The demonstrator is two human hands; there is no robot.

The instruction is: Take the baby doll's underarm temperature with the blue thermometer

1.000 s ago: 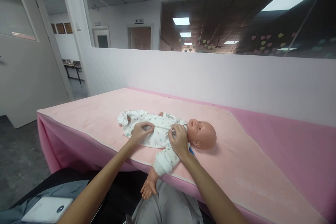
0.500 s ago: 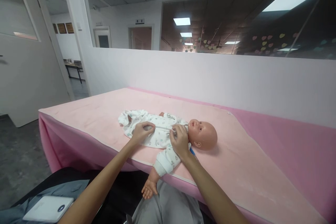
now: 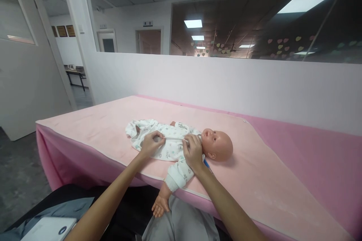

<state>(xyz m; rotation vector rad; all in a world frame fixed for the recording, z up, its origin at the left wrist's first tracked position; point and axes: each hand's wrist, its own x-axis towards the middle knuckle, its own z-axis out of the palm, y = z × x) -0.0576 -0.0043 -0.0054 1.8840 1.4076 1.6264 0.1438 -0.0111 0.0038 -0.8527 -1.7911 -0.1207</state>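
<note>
A baby doll (image 3: 217, 145) lies on its back on the pink table cover, head to the right, its mouth open. It wears a white printed garment (image 3: 172, 152), whose front edge runs as a straight strip between my hands. My left hand (image 3: 153, 144) pinches that edge near the doll's lower body. Close to the doll's neck, my right hand (image 3: 193, 150) pinches the other end of the strip. The doll's near arm (image 3: 162, 199) hangs over the table's front edge, palm up. Something blue shows partly behind my right wrist.
The pink cover (image 3: 254, 180) drapes over the table's front edge. A white phone (image 3: 49, 229) lies on grey cloth at the lower left. Behind the table stands a white wall (image 3: 226, 86) with windows above. A door (image 3: 31, 71) is at the left.
The view has shifted slightly. Both hands keep their pinch on the garment in nearly the same place, and the doll lies as before.
</note>
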